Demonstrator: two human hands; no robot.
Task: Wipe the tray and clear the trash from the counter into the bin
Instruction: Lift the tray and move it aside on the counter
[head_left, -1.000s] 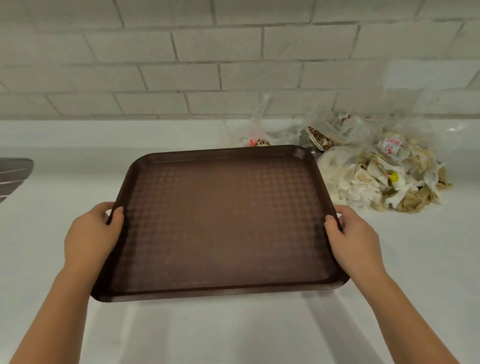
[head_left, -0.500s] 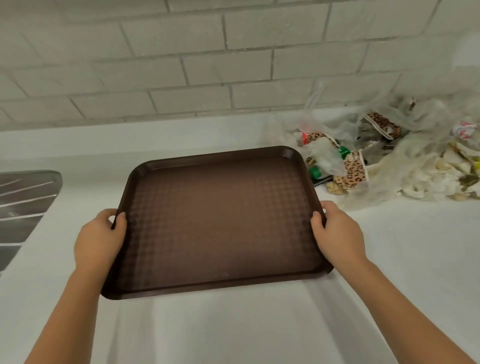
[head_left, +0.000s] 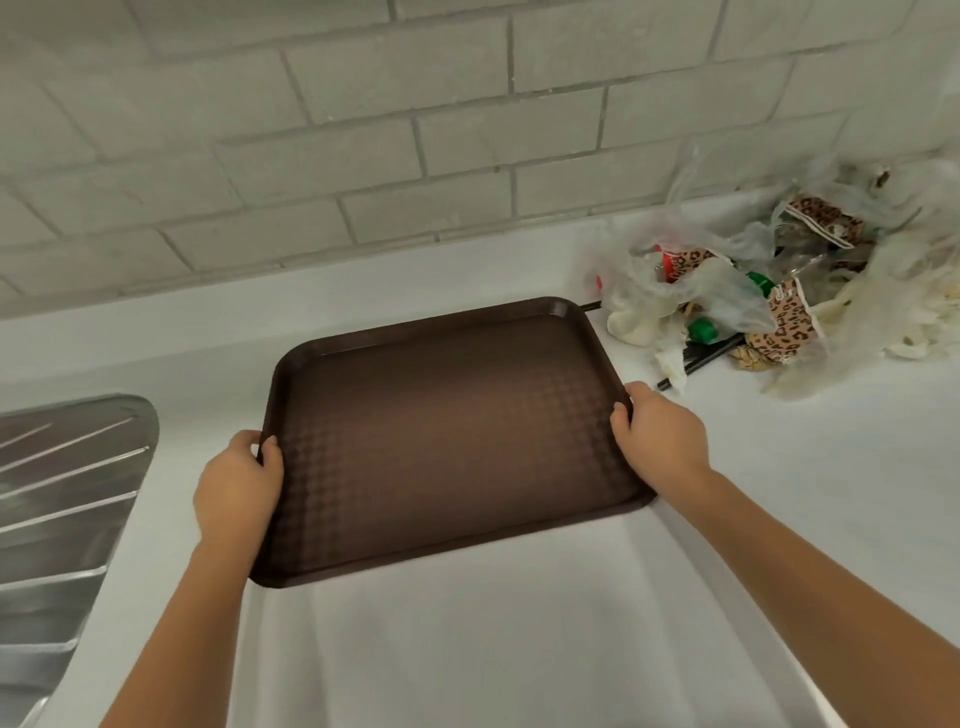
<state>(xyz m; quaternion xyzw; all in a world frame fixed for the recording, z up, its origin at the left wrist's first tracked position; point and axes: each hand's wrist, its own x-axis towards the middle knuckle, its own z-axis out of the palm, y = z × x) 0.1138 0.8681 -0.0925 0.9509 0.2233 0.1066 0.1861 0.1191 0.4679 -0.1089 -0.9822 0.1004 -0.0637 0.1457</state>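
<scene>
tray (head_left: 447, 436) shifted left, corner beside trash (head_left: 779, 296) | left hand (head_left: 236, 488), right hand (head_left: 660, 436) grip rims

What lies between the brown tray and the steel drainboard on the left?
Head view: bare white counter, and the left hand gripping the tray's edge.

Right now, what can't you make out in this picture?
1. Bin: nowhere in the head view.
2. Trash pile: blurred and cut off by the right edge; labels unreadable.
3. Fingers of the left hand and right hand: hidden under the tray rim.
4. Metal drainboard: cut off by the left edge.
</scene>
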